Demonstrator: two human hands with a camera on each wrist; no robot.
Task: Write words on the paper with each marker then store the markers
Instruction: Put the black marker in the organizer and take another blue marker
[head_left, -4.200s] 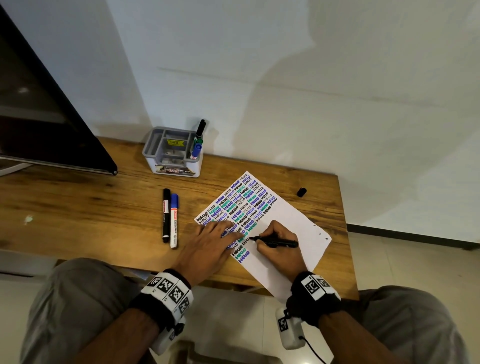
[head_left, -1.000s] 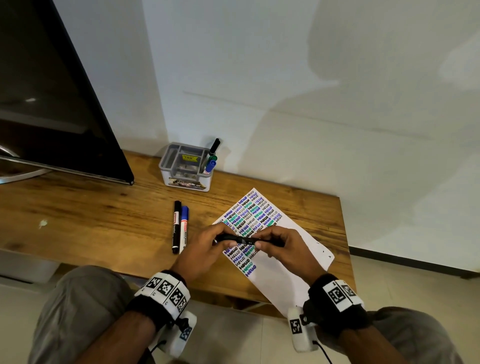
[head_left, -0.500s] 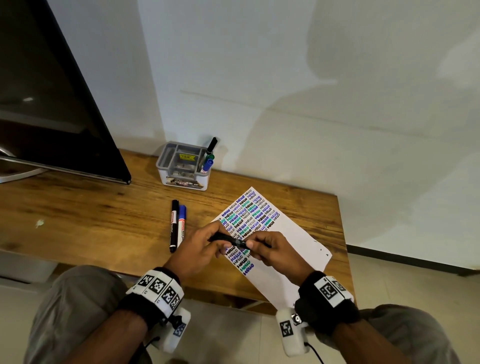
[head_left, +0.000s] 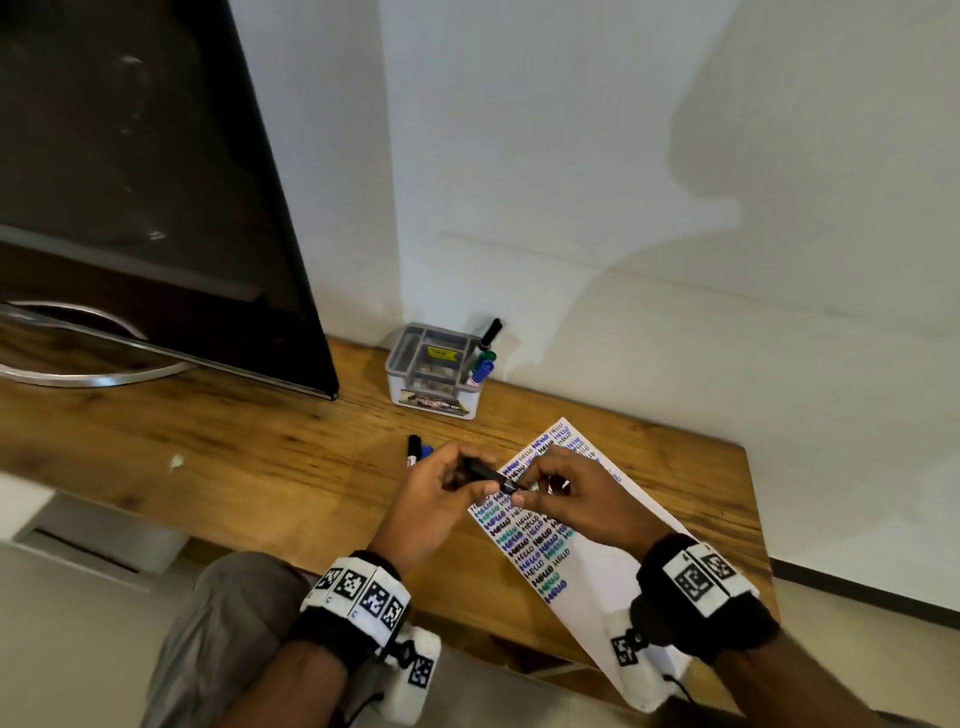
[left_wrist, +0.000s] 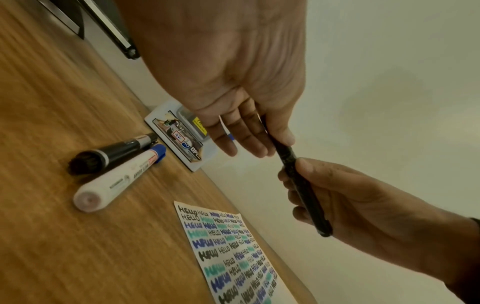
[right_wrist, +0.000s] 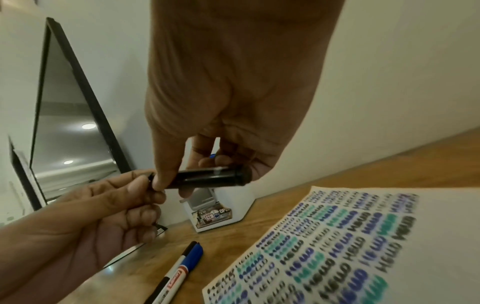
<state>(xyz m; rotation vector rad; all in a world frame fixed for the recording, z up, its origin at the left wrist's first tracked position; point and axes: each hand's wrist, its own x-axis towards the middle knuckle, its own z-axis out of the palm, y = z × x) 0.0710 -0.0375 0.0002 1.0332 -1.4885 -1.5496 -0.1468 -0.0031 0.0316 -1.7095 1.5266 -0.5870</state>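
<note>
A thin black marker (head_left: 488, 474) is held in the air over the paper (head_left: 597, 587), which is covered in rows of "HELLO" in black, blue and green. My left hand (head_left: 467, 475) pinches one end of the black marker (left_wrist: 284, 152). My right hand (head_left: 524, 491) grips the other part of the black marker (right_wrist: 207, 178). The marker's tip is hidden by fingers. A black marker (head_left: 414, 451) and a blue-capped white marker (head_left: 426, 450) lie side by side on the table just left of my hands.
A grey-and-white desk organiser (head_left: 431, 374) stands at the back against the wall, with black, green and blue markers (head_left: 483, 358) upright in its right slot. A large dark monitor (head_left: 156, 208) fills the left. The wooden table's (head_left: 234, 467) front edge is near my wrists.
Four seconds ago my right hand wrote with the marker while my left lay flat on the paper. Now both hands hold it off the sheet, a little further left than half a second ago.
</note>
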